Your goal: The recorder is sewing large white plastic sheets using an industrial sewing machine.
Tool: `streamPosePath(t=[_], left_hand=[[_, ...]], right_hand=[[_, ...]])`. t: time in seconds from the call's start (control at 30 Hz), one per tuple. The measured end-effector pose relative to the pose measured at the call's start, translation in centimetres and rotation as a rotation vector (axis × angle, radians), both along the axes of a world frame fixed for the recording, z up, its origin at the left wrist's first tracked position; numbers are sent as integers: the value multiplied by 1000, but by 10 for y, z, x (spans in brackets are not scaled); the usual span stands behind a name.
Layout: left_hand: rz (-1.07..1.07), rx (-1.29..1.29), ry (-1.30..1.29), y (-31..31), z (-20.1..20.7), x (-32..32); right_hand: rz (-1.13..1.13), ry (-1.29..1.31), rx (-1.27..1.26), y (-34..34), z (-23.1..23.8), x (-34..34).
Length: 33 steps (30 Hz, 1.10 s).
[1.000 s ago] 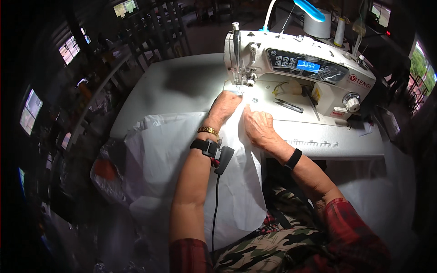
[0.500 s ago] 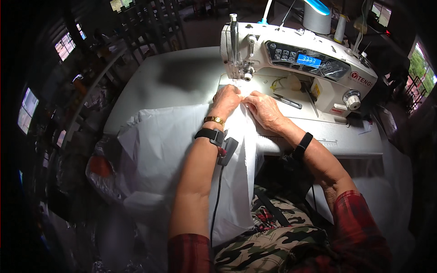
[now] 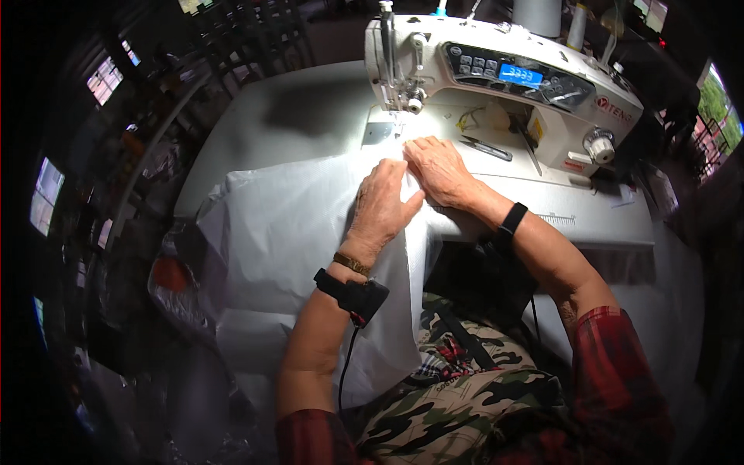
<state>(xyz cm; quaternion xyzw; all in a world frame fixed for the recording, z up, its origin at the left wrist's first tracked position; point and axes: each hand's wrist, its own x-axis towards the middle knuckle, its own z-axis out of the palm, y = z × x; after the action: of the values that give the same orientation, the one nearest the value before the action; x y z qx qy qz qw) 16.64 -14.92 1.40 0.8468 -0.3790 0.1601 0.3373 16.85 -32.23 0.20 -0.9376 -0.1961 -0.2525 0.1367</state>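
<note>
A large sheet of white fabric (image 3: 287,225) lies across the front of the sewing machine table and hangs over its near edge toward my lap. My left hand (image 3: 380,203) rests on it near its right edge, fingers flat and thumb spread to the right. My right hand (image 3: 439,169) sits just ahead and to the right, its bent fingers closed at the fabric's edge; its thumb is hidden. Beyond my fingertips stands the presser foot (image 3: 398,128) of the white sewing machine (image 3: 504,66). Bright light washes out the fabric there.
Under the machine arm, dark thread snips (image 3: 490,149) lie on the white table (image 3: 310,97). A thread cone (image 3: 536,17) and a slim spool (image 3: 576,27) stand behind the machine. Clear plastic wrapping (image 3: 180,298) hangs at the left. My lap is below the table edge.
My left hand has drawn back toward me and its thumb has spread from the fingers. The right hand has shifted a little left. The view has moved slightly, so the machine appears higher.
</note>
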Motion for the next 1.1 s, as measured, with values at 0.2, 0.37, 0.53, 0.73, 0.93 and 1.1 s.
streamPosePath(t=[0.2, 0.37, 0.53, 0.73, 0.93, 1.1], left_hand=[[1, 41, 28, 1, -11, 24], [6, 66, -14, 1, -14, 35], [-5, 85, -13, -3, -10, 45], [3, 131, 8, -3, -9, 52], [45, 162, 27, -7, -7, 59], [62, 220, -17, -11, -7, 69]], right_hand=[[-113, -55, -18, 11, -7, 8], [-122, -4, 13, 8, -8, 14], [-136, 97, 9, 3, -7, 25], [-90, 74, 65, -6, -10, 35], [-147, 184, 390, -13, -8, 52], [-127, 298, 728, -18, -1, 56]])
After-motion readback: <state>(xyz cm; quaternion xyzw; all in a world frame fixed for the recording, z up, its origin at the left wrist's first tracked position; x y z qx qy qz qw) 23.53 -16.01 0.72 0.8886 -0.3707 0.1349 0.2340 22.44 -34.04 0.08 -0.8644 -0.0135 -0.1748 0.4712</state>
